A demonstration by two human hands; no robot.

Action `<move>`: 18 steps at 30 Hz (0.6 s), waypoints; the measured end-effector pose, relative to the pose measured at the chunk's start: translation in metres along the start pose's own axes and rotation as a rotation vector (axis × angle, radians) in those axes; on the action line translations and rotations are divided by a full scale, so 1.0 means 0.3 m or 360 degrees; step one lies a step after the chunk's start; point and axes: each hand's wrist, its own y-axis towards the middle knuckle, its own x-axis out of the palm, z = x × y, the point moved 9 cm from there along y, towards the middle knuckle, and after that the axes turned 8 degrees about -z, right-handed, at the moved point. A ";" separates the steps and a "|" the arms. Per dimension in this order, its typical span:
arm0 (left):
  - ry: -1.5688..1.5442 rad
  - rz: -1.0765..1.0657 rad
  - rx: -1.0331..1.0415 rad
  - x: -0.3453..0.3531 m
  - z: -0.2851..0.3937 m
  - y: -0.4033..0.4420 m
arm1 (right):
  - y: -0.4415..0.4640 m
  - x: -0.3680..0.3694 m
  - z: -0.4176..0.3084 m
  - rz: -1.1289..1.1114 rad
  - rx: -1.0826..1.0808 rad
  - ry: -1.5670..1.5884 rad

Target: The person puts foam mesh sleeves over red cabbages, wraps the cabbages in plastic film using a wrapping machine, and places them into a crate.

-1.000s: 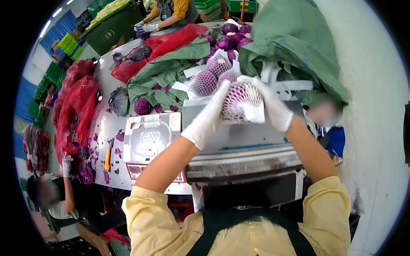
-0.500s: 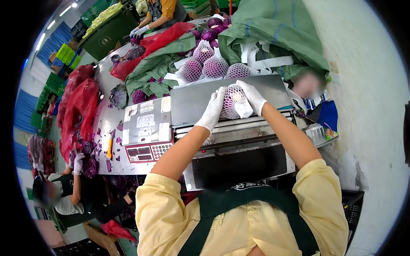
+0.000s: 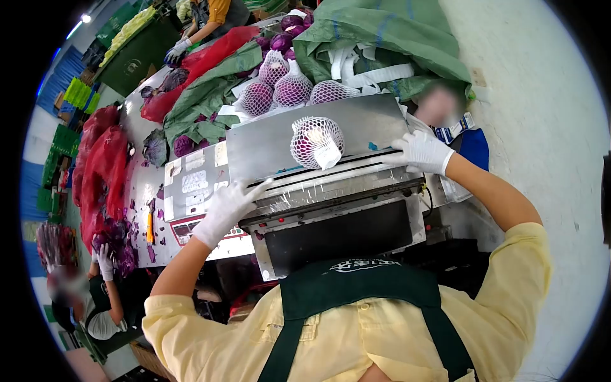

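A purple cabbage in a white foam net (image 3: 317, 142) rests on the metal top of the wrapping machine (image 3: 254, 143), touched by neither hand. Gloved in white, my left hand (image 3: 230, 207) is at the machine's left end with its fingers spread, over the edge of the scale (image 3: 191, 184). At the right end of the machine's front bar is my right hand (image 3: 423, 151), also gloved, its fingers stretched out and holding nothing. More netted cabbages (image 3: 293, 89) stand just behind the metal top.
Green sacking (image 3: 388, 38) lies behind the machine, red net bags (image 3: 105, 172) at the left. A yellow cutter (image 3: 150, 226) is among cabbage scraps on the table. Co-workers are at the lower left (image 3: 105, 305) and at the far side (image 3: 213, 19).
Both hands have let go of the netted cabbage and moved apart, left and right, to the machine's ends. The cabbage now sits on the metal top. The view has shifted.
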 end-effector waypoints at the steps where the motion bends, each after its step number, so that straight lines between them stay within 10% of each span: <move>1: 0.0084 -0.0060 0.0046 -0.008 0.036 0.032 | 0.009 -0.001 -0.027 0.0165 -0.0110 -0.0025; 4: 0.0022 0.0180 0.0289 -0.023 0.149 0.116 | 0.040 0.036 -0.098 0.0390 -0.0237 0.0116; 8: -0.0380 0.0719 0.0270 -0.059 0.149 0.086 | -0.002 0.018 -0.038 0.0642 0.0110 0.1514; 10: -0.2199 0.0173 -0.0459 0.078 0.020 0.057 | -0.031 0.024 -0.030 -0.0006 0.0595 0.2799; 12: -0.2667 0.0486 -0.0417 -0.062 0.024 -0.009 | -0.076 -0.050 0.009 0.0153 0.0749 0.3361; 16: -0.2308 0.1145 -0.0157 -0.276 -0.100 0.048 | -0.031 -0.196 0.297 0.1291 0.0610 0.3030; 18: -0.1741 0.0928 0.0245 -0.315 -0.055 0.197 | 0.110 -0.167 0.319 0.1411 0.0396 0.2067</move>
